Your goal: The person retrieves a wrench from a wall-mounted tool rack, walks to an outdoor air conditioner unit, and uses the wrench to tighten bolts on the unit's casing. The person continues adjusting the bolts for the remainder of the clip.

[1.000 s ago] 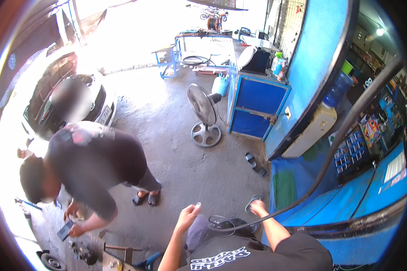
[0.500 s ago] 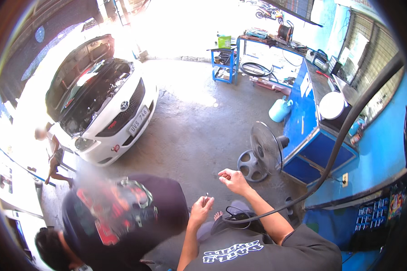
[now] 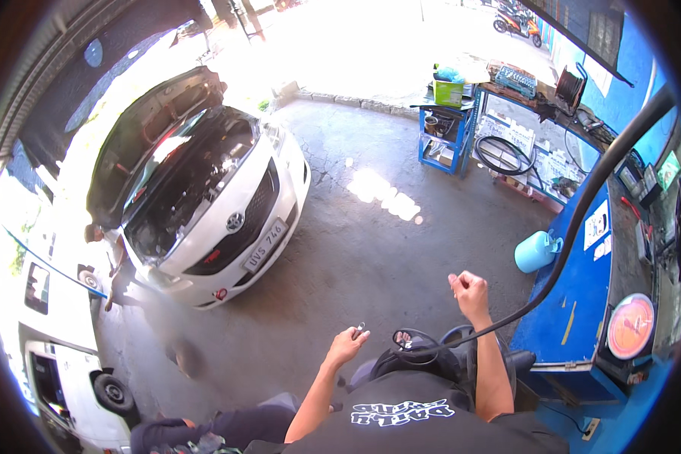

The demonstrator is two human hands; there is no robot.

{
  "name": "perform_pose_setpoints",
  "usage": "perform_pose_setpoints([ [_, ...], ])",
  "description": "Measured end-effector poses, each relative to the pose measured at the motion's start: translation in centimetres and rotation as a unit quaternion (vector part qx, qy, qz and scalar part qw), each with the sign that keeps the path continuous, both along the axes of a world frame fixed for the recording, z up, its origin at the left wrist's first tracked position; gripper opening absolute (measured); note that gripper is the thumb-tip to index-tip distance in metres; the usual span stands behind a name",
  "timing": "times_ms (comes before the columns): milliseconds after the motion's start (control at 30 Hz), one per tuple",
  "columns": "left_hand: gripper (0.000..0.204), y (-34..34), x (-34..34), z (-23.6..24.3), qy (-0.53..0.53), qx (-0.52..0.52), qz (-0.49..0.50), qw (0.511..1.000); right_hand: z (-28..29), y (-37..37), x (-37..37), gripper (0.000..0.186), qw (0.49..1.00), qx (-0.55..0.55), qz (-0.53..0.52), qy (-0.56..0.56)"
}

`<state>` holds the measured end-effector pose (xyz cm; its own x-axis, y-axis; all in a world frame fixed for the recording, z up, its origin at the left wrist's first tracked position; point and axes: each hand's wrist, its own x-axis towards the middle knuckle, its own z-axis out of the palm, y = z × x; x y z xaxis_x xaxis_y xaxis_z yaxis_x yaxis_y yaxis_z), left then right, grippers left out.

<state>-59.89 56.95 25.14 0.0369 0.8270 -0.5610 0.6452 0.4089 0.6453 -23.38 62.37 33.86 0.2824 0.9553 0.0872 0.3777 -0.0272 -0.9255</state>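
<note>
The largest thing seen is the white car point(image 3: 231, 203), parked nose toward the hands, with its raised hood point(image 3: 155, 125) tilted back and its engine bay left exposed. Opening it up can be judged done; no part of it is being touched by either hand, and how much work is left cannot be told. Well to the right of the car, a long tabletop point(image 3: 629, 261) is carried on a blue cabinet. Between that cabinet and the car, but farther back, a blue shelf cart point(image 3: 441, 136) is stood, and a light-blue tank point(image 3: 536, 251) is set on the floor, well apart from the car's right side. In front of the car and to its right, both forearms are extended from the lower edge. The right hand point(image 3: 471, 293), the one farther from the car, is held up on a nearly upright forearm, its fingers curled into a loose fist; whether anything is enclosed cannot be told. The left hand point(image 3: 346, 346), nearer the car, is held lower, its forearm slanted inward, and by its pinched fingers the smallest thing, a small shiny piece point(image 3: 361, 327), is gripped in front of the car, well clear of its bumper
</note>
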Motion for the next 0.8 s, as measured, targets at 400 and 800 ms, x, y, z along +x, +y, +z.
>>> perform_pose_setpoints([
  [400,0.038,41.5,5.2,-4.0,-0.042,0.018,0.072,0.996,0.6,38.9,11.7,0.020,0.997,0.007,-0.008,-0.079],
  [800,0.047,94.0,41.3,8.6,-0.012,0.211,-0.334,0.918,-1.2,51.1,34.2,0.010,0.940,-0.059,-0.334,-0.032],
])
